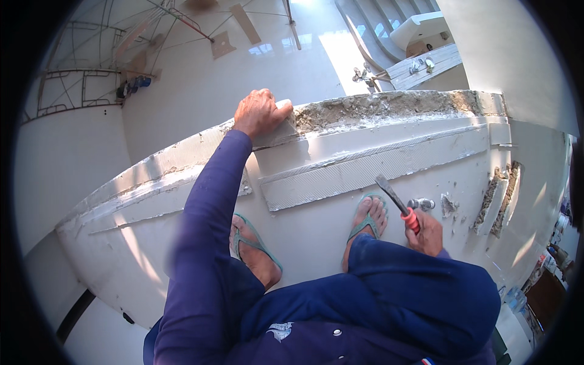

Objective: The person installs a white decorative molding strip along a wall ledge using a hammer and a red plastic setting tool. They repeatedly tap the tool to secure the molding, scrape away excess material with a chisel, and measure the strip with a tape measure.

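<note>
Low parapet ledge (389, 106), mortar bed mostly bare and rough to the right; only its left end capped. Pale tile piece (275, 131) on that ledge, pressed under left hand (260, 114), fingers curled over it. Red-handled chisel (398, 205) clenched in right hand (426, 234), low beside knee.

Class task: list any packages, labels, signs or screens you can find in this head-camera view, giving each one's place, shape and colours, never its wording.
Clear plastic bottle: lower right, by the floor edge; bluish, details too small to tell.
Small emblem: on the dark blue garment at the bottom; pale, irregular shape.
No signs or screens show.
</note>
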### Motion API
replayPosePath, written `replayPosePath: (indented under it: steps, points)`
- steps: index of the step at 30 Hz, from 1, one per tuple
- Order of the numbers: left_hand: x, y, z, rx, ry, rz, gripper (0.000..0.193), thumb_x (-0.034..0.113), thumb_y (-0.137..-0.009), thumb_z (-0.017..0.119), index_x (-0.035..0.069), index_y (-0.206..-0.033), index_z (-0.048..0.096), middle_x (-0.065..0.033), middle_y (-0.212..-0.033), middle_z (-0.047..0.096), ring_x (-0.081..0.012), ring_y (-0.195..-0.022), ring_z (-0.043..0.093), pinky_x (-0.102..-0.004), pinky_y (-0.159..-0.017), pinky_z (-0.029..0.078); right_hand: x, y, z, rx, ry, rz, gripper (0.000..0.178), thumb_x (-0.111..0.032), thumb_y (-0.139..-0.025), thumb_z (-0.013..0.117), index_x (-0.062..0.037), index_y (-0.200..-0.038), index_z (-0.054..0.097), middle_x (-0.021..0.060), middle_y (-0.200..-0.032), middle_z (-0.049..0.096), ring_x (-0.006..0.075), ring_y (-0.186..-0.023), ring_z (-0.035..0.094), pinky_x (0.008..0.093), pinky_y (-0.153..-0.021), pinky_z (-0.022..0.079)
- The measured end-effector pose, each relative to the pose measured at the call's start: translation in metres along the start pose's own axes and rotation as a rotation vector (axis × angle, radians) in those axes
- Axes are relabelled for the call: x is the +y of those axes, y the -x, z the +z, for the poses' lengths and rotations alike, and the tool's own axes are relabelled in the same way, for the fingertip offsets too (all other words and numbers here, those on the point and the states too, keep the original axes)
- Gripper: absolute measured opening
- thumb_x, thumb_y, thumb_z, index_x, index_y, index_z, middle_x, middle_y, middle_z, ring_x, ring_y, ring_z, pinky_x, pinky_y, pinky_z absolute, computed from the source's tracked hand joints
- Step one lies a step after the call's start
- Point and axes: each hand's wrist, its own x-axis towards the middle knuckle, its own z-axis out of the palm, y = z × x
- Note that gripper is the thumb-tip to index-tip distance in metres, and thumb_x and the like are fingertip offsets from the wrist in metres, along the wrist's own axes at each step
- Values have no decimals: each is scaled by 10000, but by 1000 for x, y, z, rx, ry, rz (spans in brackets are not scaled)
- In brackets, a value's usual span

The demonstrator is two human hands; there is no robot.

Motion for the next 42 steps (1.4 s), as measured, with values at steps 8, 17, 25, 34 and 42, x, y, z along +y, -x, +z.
replayPosePath:
  steps: [8,17,25,34,42]
  points:
    - [47,8,-36,102,37,39,613,517,-877,594,-80,-871,735,-251,-784,725,-382,-766,739,-467,-752,610,66,107,111,-231,-120,566,335,-274,-876,771,-89,-1138,673,139,-903,669,273,-840,679,386,-748,532]
    - [165,68,-29,14,429,156,648,504,-855,613,-131,-756,698,-327,-727,679,-438,-726,727,-511,-715,596,89,121,139,-273,43,584,352,-265,-871,768,-69,-1142,658,155,-961,669,311,-893,677,415,-768,534]
    - [291,87,22,-194,617,210,668,505,-931,560,-135,-792,692,-351,-762,672,-492,-746,700,-536,-772,569,59,111,129,271,264,344,368,-257,-867,765,-51,-1146,644,169,-1014,668,345,-940,674,441,-786,536]
    - [372,96,79,-371,676,96,792,589,-1054,394,-113,-875,713,-319,-774,687,-460,-836,692,-558,-843,481,-20,20,24,719,-1029,248,695,-396,-978,738,16,-1468,469,218,-1356,612,337,-1231,623,411,-1062,489]
    - [360,119,134,-806,1255,-108,763,608,-1071,380,-73,-1217,693,-168,-1064,714,-271,-1016,657,-425,-912,488,33,50,-11,686,-980,382,613,-272,-921,809,41,-1387,562,193,-1282,691,271,-1177,664,386,-1030,510]
